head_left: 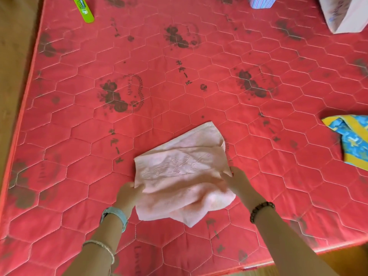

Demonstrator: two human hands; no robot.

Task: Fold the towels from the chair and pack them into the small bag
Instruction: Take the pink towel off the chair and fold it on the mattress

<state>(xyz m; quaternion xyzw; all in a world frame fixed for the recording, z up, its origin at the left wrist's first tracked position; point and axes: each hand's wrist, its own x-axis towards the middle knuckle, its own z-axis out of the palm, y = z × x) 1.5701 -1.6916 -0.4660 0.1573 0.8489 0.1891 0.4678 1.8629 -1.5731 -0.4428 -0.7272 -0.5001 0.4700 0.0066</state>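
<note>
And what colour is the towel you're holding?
The towel is pale pink with embossed roses, seen best in the head view.

Outstretched left hand and right hand pinch the towel.

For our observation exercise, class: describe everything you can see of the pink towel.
The pink towel is pale, soft terry-like cloth with an embossed rose pattern. It lies partly folded and wrinkled on the red quilted mattress, its near part bunched. The left hand grips its left edge, the right hand its right edge.
</note>
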